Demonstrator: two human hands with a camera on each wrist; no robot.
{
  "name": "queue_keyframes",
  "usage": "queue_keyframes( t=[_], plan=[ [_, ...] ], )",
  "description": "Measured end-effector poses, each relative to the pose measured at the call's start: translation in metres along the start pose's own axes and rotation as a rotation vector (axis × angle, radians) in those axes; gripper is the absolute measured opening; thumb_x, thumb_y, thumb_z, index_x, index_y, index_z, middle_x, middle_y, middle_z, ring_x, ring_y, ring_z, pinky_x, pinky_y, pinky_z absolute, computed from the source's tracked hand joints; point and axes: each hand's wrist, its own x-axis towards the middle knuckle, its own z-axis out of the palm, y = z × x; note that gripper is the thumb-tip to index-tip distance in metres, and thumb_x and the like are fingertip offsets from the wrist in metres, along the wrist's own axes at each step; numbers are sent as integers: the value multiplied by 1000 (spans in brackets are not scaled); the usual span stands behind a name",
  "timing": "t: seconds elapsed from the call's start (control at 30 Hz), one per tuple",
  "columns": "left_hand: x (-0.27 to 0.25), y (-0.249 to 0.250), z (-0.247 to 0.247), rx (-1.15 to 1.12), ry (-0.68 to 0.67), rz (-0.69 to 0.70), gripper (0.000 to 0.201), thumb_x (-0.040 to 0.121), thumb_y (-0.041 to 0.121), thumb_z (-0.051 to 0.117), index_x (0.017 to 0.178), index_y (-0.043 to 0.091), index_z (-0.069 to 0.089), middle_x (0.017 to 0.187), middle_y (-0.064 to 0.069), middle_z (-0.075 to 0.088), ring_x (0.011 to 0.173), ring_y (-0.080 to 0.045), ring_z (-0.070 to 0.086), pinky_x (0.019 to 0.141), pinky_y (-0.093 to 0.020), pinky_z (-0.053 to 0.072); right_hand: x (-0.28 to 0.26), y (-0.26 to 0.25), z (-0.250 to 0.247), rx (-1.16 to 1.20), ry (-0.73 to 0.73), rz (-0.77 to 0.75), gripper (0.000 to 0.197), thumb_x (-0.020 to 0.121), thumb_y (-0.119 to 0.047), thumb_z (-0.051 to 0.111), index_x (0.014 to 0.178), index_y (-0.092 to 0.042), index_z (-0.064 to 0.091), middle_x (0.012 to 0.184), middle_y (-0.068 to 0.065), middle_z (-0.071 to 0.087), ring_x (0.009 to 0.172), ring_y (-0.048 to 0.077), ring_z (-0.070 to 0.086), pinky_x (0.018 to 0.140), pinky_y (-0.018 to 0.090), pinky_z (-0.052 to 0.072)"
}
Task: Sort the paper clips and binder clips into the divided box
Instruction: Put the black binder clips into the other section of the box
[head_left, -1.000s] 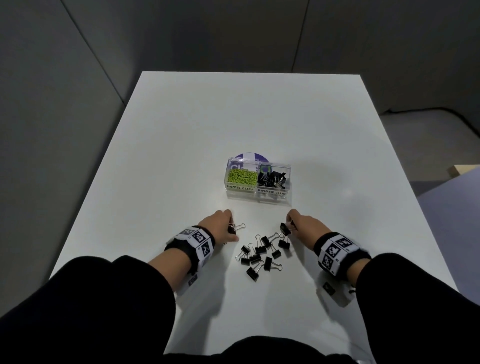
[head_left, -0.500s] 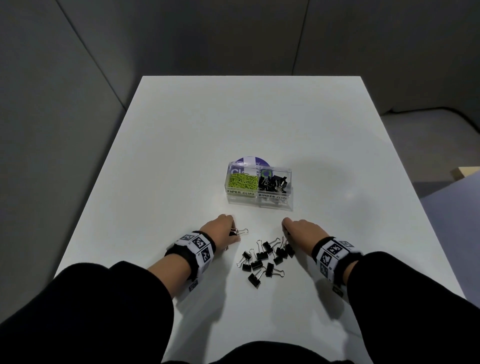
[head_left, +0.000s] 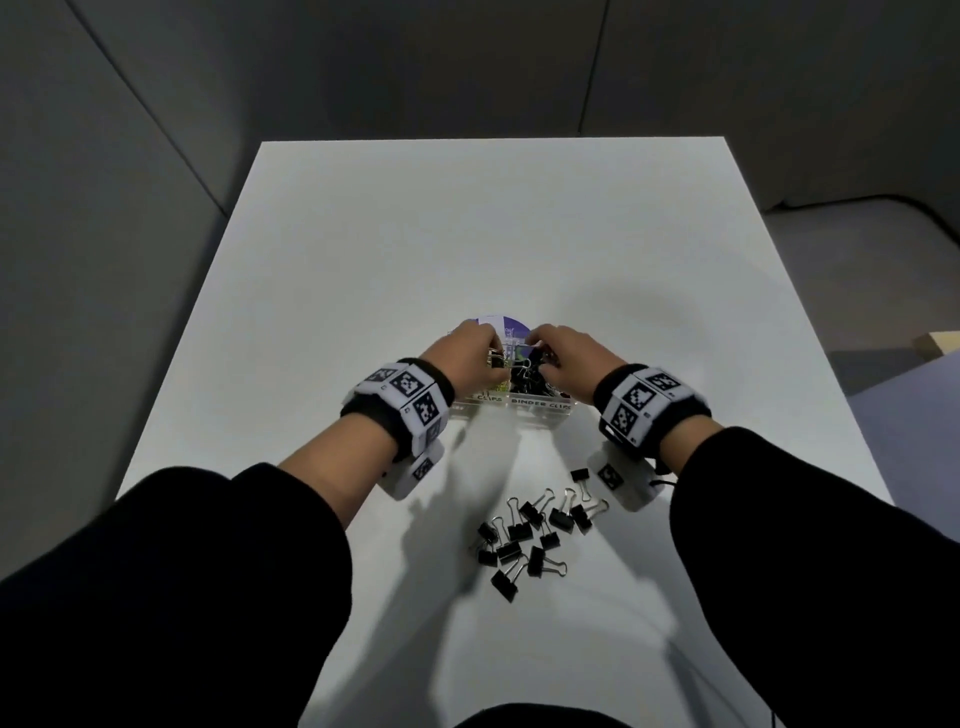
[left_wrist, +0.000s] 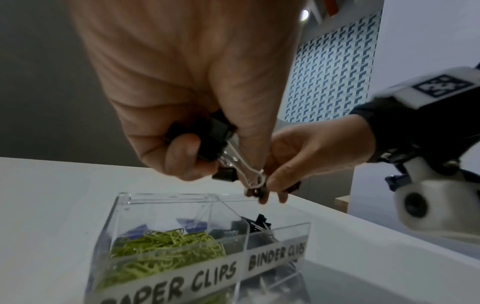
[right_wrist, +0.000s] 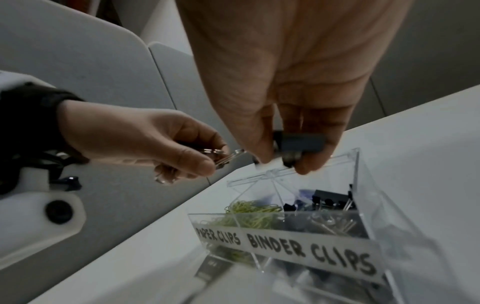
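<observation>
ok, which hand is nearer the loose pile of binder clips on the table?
Right, by a little. The right hand is over the box's binder-clip side, above the loose pile. The left hand is over the paper-clip side, farther left. Both hold binder clips.

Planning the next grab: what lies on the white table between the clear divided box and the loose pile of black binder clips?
Bare white table lies between the clear divided box and the pile of black binder clips, in the head view.
</observation>
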Motion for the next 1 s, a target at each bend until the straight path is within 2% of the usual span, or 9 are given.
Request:
queue_keyframes(
  t=[0.1,0.17,0.23,0.37,0.5,0.63,0.77,0.87,1.0],
  plan=[
    [13,4,0,0,9,-4,31,84,26,64,109,9,55,119,-12,52,99,-26,57,82,-31,45,-7,13,3,86,124,-18,37,91,-8,46,128,-10,47,126,13,53,111,27,54,96,39,44],
    [19,9,4,-15,7,8,31,85,24,63,112,10,54,121,-11,49,102,-26,57,86,-32,44,-17,26,4,97,261,-29,31,91,-7,46,122,-9,52,120,12,55,107,26,55,93,38,45],
    [24,17,9,-38,-4,39,33,87,19,62,117,10,52,124,-10,46,106,-26,56,87,-29,43,-31,38,8,89,313,-37,26,91,-6,46,114,-9,57,112,11,58,96,25,56,86,35,44],
    [33,34,20,-57,-64,131,35,89,9,57,122,7,49,128,-13,42,105,-29,56,88,-32,46,-57,54,30,58,111,2,23,92,-11,47,110,-11,61,110,8,63,87,16,54,84,31,45],
    [33,37,26,0,-108,206,43,87,13,59,129,11,48,136,-7,43,116,-26,52,96,-34,44,-77,59,50,-41,-60,-19,30,93,-24,51,121,-18,56,126,1,58,112,18,52,94,31,42],
    [14,32,24,186,-1,304,50,87,19,59,135,18,44,145,-1,39,130,-22,41,100,-38,40,-85,59,60,-200,-183,-107,52,86,-29,57,135,-21,42,145,-2,41,128,22,40,105,33,35],
    [-31,23,34,228,74,420,48,87,22,59,133,18,47,139,-5,47,123,-25,46,103,-38,40,-97,57,73,-378,-253,-129,76,80,-45,62,143,-23,26,154,1,23,138,25,26,111,37,30],
    [-72,12,57,274,-72,410,44,90,36,53,131,21,46,136,-3,47,119,-18,47,100,-30,40,-108,54,82,-425,-216,-114,72,79,-42,63,141,-23,30,153,3,23,137,27,27,107,38,34],
    [-107,-8,84,386,-319,325,69,80,54,59,137,23,35,138,-3,39,121,-21,42,96,-35,43,-116,54,92,-402,-135,-88,54,83,-32,60,132,-20,40,146,2,34,127,28,37,95,38,43]
  ],
)
